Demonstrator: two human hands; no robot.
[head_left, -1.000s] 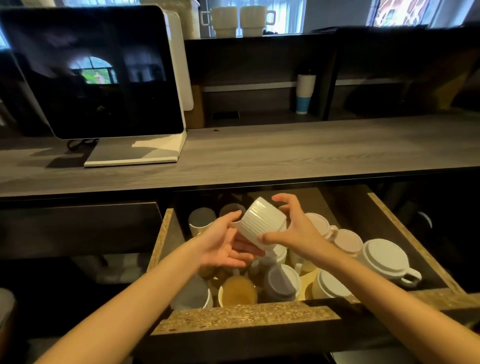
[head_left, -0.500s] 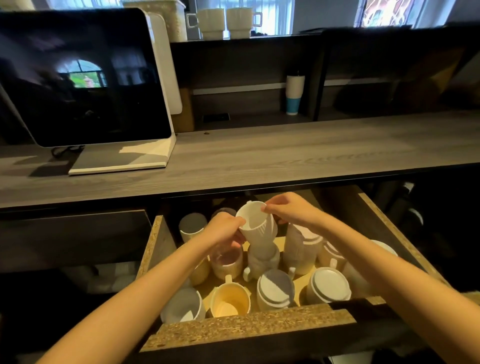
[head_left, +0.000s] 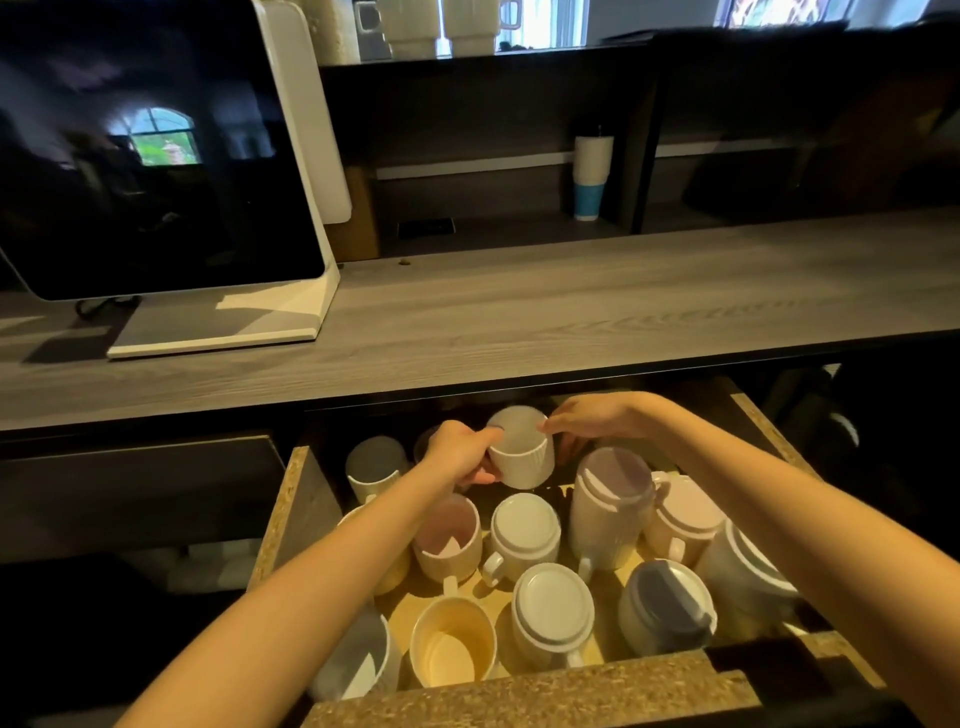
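Two hands on one white ribbed ceramic mug (head_left: 522, 460). It is upright, mouth up, at the back middle of the open chipboard drawer (head_left: 519, 696), over a dark gap among other mugs. Cannot tell if its base touches the drawer floor. Left hand (head_left: 460, 457): grip wrapped round the mug's left wall, thumb near the rim. Right hand (head_left: 597, 421): grip pinching the right rim with fingertips, other fingers curled beside the wall. Handle not visible, probably hidden by a hand.

Judgement: stiff, glazed, fairly light, chips easily. The ribs give some friction and the smooth rim is slippery, so hold by the wall or handle, not the rim alone. Lower gently to avoid knocking neighbours.

Just in front: pink upright mug (head_left: 447, 535), white upturned mug (head_left: 525, 525), tall pale upturned mug (head_left: 613, 499). Beyond the drawer: grey wood-grain surface (head_left: 571, 312), dark screen on a white stand (head_left: 145, 145) at left, white-and-blue tumbler (head_left: 591, 176) on the shelf behind.
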